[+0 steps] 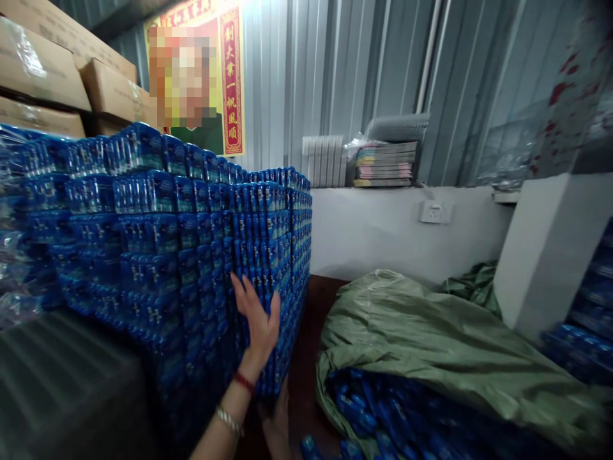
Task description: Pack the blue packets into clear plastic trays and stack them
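A tall stack of shiny blue shrink-wrapped packs [261, 220] stands left of centre. My left hand [257, 316], with a red band and a silvery bracelet at the wrist, is open against the lower part of its near face, fingers spread and thumb apart. Lower down, my right hand [278, 418] is at the bottom corner of the same stack; its visible fingers stretch upward along the side, and part of the hand is in shadow. To the right, an open green woven sack [397, 319] holds many loose blue packs [357, 409].
Cardboard boxes [41, 67] are piled behind more blue packs on the left. A dark grey box-like block [67, 390] sits at lower left. Along the white wall ledge lie paper stacks [385, 165], above a socket [433, 212]. A white pillar [541, 236] stands at right.
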`<move>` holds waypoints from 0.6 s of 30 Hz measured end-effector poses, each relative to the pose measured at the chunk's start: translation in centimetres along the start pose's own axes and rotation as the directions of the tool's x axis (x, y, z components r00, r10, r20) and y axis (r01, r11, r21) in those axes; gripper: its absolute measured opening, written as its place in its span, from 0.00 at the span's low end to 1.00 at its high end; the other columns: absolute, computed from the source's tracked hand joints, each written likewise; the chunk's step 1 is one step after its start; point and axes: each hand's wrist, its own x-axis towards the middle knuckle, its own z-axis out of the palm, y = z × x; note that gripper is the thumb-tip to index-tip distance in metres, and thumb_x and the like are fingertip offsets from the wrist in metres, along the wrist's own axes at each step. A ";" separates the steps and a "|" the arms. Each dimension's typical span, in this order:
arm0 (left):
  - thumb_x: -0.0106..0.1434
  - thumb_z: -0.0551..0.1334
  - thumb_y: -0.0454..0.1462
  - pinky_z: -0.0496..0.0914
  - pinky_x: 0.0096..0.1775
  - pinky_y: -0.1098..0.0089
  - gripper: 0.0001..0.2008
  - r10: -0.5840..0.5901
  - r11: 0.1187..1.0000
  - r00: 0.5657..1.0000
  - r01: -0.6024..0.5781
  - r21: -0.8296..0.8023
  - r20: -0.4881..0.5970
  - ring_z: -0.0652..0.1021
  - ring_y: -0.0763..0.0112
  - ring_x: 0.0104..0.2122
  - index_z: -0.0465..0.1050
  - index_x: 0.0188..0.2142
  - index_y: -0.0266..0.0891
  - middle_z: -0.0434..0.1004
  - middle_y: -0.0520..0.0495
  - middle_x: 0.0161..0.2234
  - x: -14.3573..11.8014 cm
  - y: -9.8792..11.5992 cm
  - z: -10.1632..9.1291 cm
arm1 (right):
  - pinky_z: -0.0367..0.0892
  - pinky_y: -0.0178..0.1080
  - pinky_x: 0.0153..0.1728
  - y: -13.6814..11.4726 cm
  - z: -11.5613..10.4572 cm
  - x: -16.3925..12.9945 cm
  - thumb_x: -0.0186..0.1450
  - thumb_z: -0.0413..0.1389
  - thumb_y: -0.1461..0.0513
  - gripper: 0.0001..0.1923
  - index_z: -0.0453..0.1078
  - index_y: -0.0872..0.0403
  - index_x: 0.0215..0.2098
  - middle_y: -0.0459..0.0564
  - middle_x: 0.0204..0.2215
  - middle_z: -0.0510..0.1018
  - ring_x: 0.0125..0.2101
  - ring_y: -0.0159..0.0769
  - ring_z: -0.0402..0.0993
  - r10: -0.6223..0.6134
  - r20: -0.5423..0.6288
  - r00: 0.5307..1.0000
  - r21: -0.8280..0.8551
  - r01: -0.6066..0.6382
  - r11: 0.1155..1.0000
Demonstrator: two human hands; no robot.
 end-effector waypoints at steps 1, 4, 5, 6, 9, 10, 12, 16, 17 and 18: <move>0.66 0.52 0.46 0.41 0.61 0.49 0.40 0.063 0.998 0.998 -0.063 0.014 -0.023 0.35 0.53 0.65 0.25 0.65 0.37 0.20 0.38 0.66 3.5 0.8 0.1 | 0.45 0.52 0.62 0.1 0.0 0.0 0.53 0.54 0.65 0.44 0.42 0.59 0.66 0.60 0.64 0.51 0.63 0.49 0.44 0.028 -0.012 1.000 0.006 -0.028 1.000; 0.64 0.54 0.49 0.36 0.58 0.41 0.42 0.154 0.987 0.988 -0.154 0.055 0.003 0.30 0.46 0.63 0.29 0.65 0.35 0.17 0.38 0.66 12.0 2.1 0.8 | 0.44 0.49 0.62 0.1 0.5 0.1 0.51 0.54 0.66 0.47 0.39 0.60 0.66 0.59 0.65 0.48 0.64 0.46 0.43 0.076 -0.036 0.996 0.022 -0.075 0.997; 0.63 0.55 0.50 0.34 0.57 0.40 0.42 0.170 0.983 0.985 -0.171 0.064 0.030 0.29 0.44 0.63 0.30 0.65 0.35 0.18 0.39 0.66 14.0 2.2 1.2 | 0.43 0.49 0.62 0.2 0.7 0.2 0.50 0.55 0.67 0.48 0.39 0.61 0.66 0.60 0.65 0.47 0.64 0.47 0.42 0.080 -0.041 0.996 0.024 -0.079 0.997; 0.63 0.56 0.49 0.33 0.56 0.38 0.42 0.181 0.980 0.981 -0.186 0.073 0.067 0.27 0.43 0.62 0.32 0.66 0.35 0.19 0.40 0.66 15.6 2.1 1.6 | 0.43 0.49 0.62 0.2 1.0 0.3 0.49 0.56 0.67 0.49 0.39 0.61 0.66 0.61 0.65 0.47 0.64 0.48 0.42 0.084 -0.047 0.995 0.027 -0.083 0.996; 0.64 0.56 0.45 0.29 0.53 0.35 0.39 0.201 0.971 0.970 -0.216 0.099 0.139 0.22 0.40 0.60 0.36 0.66 0.35 0.20 0.43 0.66 17.8 1.0 2.8 | 0.43 0.51 0.62 -0.1 1.2 0.6 0.46 0.57 0.67 0.52 0.38 0.62 0.65 0.62 0.65 0.46 0.64 0.50 0.41 0.096 -0.043 0.994 0.034 -0.095 0.995; 0.64 0.56 0.44 0.27 0.53 0.35 0.38 0.209 0.969 0.967 -0.225 0.106 0.146 0.21 0.39 0.59 0.36 0.65 0.34 0.18 0.43 0.66 18.0 0.6 3.2 | 0.43 0.51 0.62 -0.4 1.0 0.6 0.46 0.58 0.66 0.52 0.38 0.62 0.65 0.61 0.65 0.46 0.64 0.50 0.40 0.100 -0.030 0.995 0.035 -0.099 0.994; 0.65 0.54 0.43 0.26 0.52 0.36 0.37 0.229 0.962 0.962 -0.247 0.112 0.150 0.19 0.39 0.58 0.35 0.65 0.30 0.14 0.43 0.65 18.2 -0.3 3.6 | 0.43 0.50 0.62 -1.4 0.1 0.5 0.47 0.58 0.65 0.53 0.38 0.64 0.65 0.63 0.65 0.46 0.64 0.50 0.39 0.114 0.023 0.993 0.034 -0.115 0.993; 0.68 0.48 0.44 0.26 0.50 0.36 0.35 0.266 0.952 0.947 -0.287 0.108 0.180 0.18 0.38 0.56 0.35 0.63 0.19 0.10 0.33 0.63 18.3 -0.3 3.2 | 0.43 0.46 0.62 -4.8 -2.3 -0.1 0.49 0.58 0.66 0.50 0.38 0.69 0.65 0.66 0.64 0.46 0.64 0.47 0.40 0.150 0.140 0.979 0.035 -0.156 0.987; 0.68 0.46 0.45 0.26 0.50 0.36 0.35 0.269 0.951 0.945 -0.290 0.102 0.184 0.19 0.38 0.56 0.37 0.62 0.17 0.11 0.30 0.63 18.1 0.2 2.7 | 0.44 0.46 0.61 -5.7 -2.9 -0.5 0.50 0.57 0.65 0.49 0.39 0.67 0.65 0.64 0.64 0.48 0.64 0.46 0.42 0.164 0.146 0.976 0.027 -0.169 0.985; 0.69 0.43 0.45 0.28 0.49 0.36 0.35 0.272 0.952 0.944 -0.292 0.094 0.186 0.20 0.37 0.56 0.38 0.61 0.14 0.12 0.26 0.62 17.8 0.9 2.0 | 0.45 0.46 0.61 -6.5 -3.4 -1.1 0.51 0.57 0.66 0.47 0.41 0.66 0.65 0.63 0.64 0.50 0.64 0.45 0.43 0.172 0.129 0.977 0.013 -0.175 0.985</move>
